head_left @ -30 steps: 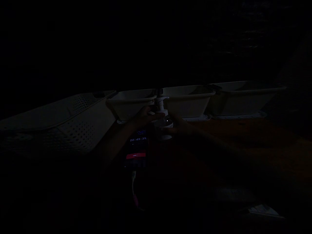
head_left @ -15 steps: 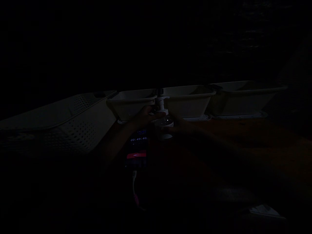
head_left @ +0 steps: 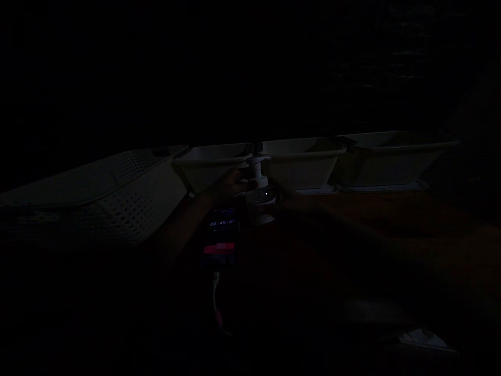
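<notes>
The scene is very dark. A small clear bottle [head_left: 261, 201] with a white pump top stands on the table in front of the white tubs. My left hand [head_left: 229, 185] is closed around the pump's neck from the left. My right hand [head_left: 287, 201] rests against the bottle's right side; its fingers are lost in shadow. A lit phone [head_left: 221, 235] showing a running timer lies just in front of the bottle, under my left forearm.
Three white tubs [head_left: 301, 162] stand in a row along the table's far edge. A large white perforated basket [head_left: 117, 198] lies at the left. A white cable [head_left: 215, 297] runs from the phone toward me. A pale paper [head_left: 425, 339] lies at lower right.
The bottle and both hands have shifted slightly left and up, with the pump head tilted a little. The phone's timer has counted on.
</notes>
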A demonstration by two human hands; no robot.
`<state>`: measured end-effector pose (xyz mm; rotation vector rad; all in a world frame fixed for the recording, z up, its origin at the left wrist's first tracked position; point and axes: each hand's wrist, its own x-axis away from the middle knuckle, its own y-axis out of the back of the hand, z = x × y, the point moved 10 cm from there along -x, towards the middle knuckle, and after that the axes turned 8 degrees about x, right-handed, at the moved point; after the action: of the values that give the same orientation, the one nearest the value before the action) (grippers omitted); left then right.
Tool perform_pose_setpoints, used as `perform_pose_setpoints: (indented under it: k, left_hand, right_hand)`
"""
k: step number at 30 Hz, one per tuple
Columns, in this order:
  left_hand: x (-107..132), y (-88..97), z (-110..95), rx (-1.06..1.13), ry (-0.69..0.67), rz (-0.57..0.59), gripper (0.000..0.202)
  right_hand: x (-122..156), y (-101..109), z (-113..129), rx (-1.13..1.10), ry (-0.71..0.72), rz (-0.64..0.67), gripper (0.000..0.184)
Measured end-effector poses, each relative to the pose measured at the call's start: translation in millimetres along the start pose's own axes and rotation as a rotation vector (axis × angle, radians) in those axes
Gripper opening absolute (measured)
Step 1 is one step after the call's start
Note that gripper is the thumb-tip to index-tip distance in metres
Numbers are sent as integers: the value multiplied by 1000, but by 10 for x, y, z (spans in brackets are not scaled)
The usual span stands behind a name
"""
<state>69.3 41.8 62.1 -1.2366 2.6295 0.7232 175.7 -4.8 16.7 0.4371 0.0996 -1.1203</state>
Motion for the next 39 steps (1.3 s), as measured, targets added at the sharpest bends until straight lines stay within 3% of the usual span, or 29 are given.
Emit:
perform_pose_setpoints:
  k: [3,9,17,21,25,32,39]
  left_hand:
    - [20,-11,-32,-11,-30,11,63]
    - [18,-35,-31,-3,-39,2,67]
    - [2,151,140,-145,58,-143,75]
    - [31,231,217,-233,92,-193,66]
    - [53,190,232,-365,105,-181,63]
    - [73,159,198,-561,106,-184,66]
    - [78,73,53,-493,50,-164,71]
  right_hand:
    - [-27,-6,22,39,0,41,109]
    - [-9,-12,53,9,-4,69,96]
    - [23,-90,-120,-251,-96,-14,55]
    - [27,-109,-198,-296,-85,-46,70]
    - [39,-145,-170,-284,-27,-8,83]
    - [-1,-123,-184,-221,-3,16,80]
    - [16,-149,-148,-285,-12,-1,63]
